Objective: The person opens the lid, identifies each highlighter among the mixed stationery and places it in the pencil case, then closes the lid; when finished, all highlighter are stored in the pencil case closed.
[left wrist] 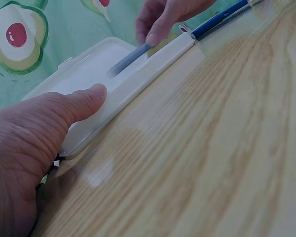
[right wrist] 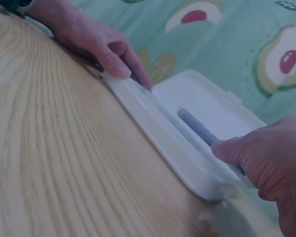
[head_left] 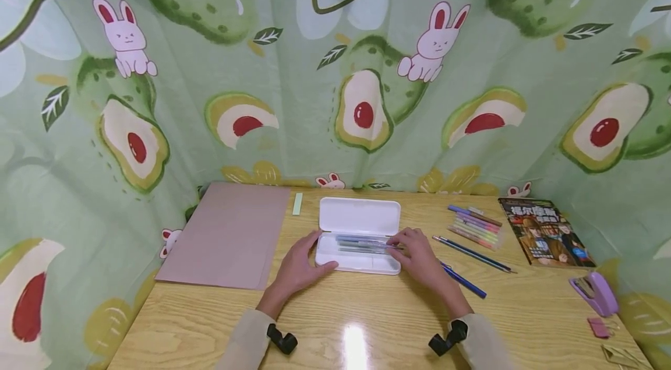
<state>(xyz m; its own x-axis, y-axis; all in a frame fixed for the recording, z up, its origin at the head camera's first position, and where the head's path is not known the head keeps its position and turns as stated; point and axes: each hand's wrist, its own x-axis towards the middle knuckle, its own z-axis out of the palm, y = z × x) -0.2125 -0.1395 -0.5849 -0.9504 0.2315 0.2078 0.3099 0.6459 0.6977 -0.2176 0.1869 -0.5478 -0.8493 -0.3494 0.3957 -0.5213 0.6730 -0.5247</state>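
A white pencil case lies with its lid tipped back on the table, several slim pens showing in its tray. My left hand holds the case's left end, thumb over the front corner. Over the tray's right part, my right hand pinches a greyish pen between thumb and fingers. That pen points left along the case; in the left wrist view its far end is blurred. Right of the case, a blue pen lies close to the right wrist.
Two dark pencils and a pack of coloured pens lie to the right. Beyond are a magazine, a purple stapler and a pink clip. On the left are a mauve folder and a pale green strip.
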